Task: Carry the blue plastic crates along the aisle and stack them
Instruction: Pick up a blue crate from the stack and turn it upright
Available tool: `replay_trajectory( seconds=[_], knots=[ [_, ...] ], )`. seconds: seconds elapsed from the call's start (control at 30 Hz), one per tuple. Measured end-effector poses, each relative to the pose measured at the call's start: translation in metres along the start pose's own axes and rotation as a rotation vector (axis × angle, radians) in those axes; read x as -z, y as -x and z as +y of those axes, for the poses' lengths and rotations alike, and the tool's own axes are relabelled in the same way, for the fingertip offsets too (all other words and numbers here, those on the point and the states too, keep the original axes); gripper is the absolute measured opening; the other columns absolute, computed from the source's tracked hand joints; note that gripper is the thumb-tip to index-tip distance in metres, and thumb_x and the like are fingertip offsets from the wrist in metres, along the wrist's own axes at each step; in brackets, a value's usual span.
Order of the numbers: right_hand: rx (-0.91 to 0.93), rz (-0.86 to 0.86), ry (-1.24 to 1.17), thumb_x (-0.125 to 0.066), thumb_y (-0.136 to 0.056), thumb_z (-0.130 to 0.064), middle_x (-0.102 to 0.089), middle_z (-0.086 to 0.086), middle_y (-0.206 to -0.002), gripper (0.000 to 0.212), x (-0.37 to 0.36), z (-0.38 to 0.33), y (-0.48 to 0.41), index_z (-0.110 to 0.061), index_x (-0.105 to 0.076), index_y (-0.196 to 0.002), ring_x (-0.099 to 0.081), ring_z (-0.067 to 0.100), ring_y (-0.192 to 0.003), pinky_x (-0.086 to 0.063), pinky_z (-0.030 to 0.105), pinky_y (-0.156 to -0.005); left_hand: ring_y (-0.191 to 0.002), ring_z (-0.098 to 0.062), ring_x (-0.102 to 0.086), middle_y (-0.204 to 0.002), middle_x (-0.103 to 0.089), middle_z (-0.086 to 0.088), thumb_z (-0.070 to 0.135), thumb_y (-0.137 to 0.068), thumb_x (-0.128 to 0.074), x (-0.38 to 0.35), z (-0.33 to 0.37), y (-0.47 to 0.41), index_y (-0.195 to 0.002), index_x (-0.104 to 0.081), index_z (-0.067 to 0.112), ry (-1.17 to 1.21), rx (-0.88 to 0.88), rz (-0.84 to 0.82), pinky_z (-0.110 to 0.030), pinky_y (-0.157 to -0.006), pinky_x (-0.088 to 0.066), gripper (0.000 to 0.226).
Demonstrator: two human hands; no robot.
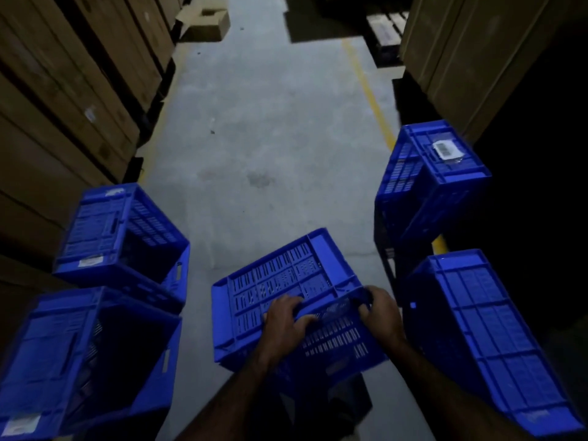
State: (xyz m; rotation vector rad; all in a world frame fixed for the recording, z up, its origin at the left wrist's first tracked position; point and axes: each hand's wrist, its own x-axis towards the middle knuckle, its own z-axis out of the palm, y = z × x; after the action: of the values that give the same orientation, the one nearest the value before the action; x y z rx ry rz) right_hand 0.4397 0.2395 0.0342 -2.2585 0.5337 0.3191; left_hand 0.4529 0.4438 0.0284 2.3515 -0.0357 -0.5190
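Note:
I hold a blue plastic crate [286, 281] in front of me, tilted over the aisle floor. My left hand [286, 319] and my right hand [380, 308] both grip its near rim, fingers curled over the edge. Two blue crates stand on the left, one near [79, 361] and one farther [121, 237]. On the right, a blue crate [429, 179] with a white label sits atop a dark stack, and another blue crate [486, 338] lies close by at the lower right.
Tall cardboard boxes [63, 90] line the left side and more [477, 58] the right. A grey concrete aisle [270, 122] with a yellow line [369, 93] runs ahead. An open carton [206, 23] and a pallet [386, 27] lie at the far end.

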Motion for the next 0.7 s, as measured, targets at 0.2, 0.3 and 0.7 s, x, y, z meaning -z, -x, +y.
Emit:
replay_trajectory(
  seconds=[0.2,0.3,0.7],
  knots=[
    [0.188,0.005,0.318,-0.052,-0.085,-0.01,-0.052,0.014,-0.11,0.025,-0.012,-0.004,-0.075,-0.007,-0.053,-0.111,-0.058,0.033,-0.094,-0.047,0.041,-0.08,-0.093,-0.011,-0.055,-0.101,-0.058,0.004,0.029,-0.083,-0.073,-0.008,-0.009,-0.062,-0.113,-0.067,0.008,0.148,0.019,0.06,-0.02,-0.081,-0.042,0.037],
    [0.273,-0.017,0.457,-0.046,-0.089,-0.009,-0.05,0.015,-0.112,0.021,-0.025,-0.012,-0.109,-0.006,-0.052,-0.109,-0.059,0.036,-0.093,-0.049,0.045,-0.079,-0.098,-0.015,-0.061,-0.106,-0.061,0.001,0.029,-0.083,-0.073,-0.014,-0.029,-0.085,-0.116,-0.066,0.008,0.243,0.071,0.053,-0.026,-0.084,-0.051,0.039],
    [0.454,-0.051,0.675,-0.047,-0.089,-0.009,-0.054,0.014,-0.12,0.031,-0.146,-0.055,-0.192,-0.008,-0.045,-0.12,-0.051,0.032,-0.11,-0.045,0.044,-0.088,-0.091,-0.015,-0.065,-0.104,-0.069,-0.001,0.036,-0.085,-0.07,-0.031,-0.153,-0.15,-0.111,-0.067,0.01,0.359,0.288,0.138,-0.023,-0.079,-0.052,0.037]
  ],
)
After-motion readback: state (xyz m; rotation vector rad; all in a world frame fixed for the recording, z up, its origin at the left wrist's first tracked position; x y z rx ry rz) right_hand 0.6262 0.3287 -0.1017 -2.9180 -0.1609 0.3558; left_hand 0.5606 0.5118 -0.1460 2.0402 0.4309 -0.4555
